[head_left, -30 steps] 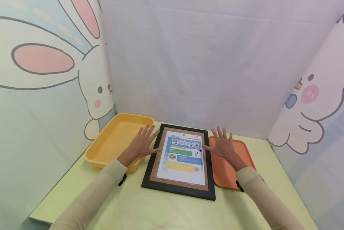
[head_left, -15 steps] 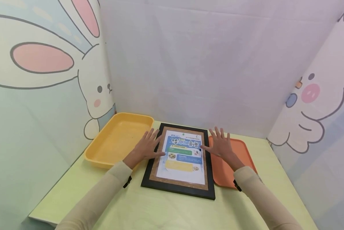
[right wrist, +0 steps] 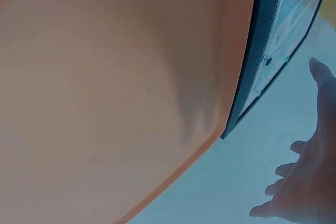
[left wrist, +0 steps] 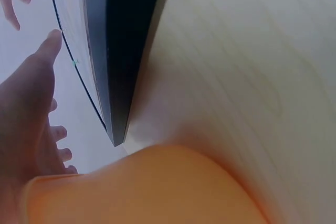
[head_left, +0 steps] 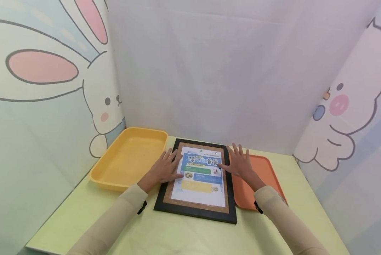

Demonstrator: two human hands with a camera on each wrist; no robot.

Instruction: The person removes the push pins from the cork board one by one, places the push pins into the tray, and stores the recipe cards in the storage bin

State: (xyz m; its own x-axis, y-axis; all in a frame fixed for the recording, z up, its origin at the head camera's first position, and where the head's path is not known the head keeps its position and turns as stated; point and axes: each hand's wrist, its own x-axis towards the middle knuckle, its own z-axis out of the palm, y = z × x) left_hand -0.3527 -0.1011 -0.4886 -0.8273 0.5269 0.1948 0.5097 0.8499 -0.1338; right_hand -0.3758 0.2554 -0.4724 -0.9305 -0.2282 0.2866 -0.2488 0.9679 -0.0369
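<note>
A black picture frame (head_left: 193, 214) lies flat on the table, with a brown board and a printed white-and-blue poster (head_left: 198, 199) inside it. My left hand (head_left: 161, 170) is over the frame's left side, fingers spread and straight. Over the right side is my right hand (head_left: 240, 165), its fingers also spread, the thumb pointing inward. Both wrist views show the hands held apart from the frame, touching nothing. A small dark pin (right wrist: 269, 61) and a tiny green one (right wrist: 287, 59) are on the poster in the right wrist view.
A yellow tray (head_left: 136, 152) stands at the frame's left, and an orange tray (head_left: 260, 168) lies close along its right side. Behind the pale table (head_left: 184, 237) hangs a plain curtain (head_left: 206, 78); walls with cartoon prints flank both sides.
My left hand has moved right, from beside the yellow tray to over the frame's left edge. The right hand has come slightly left. The frame and trays have stayed in place.
</note>
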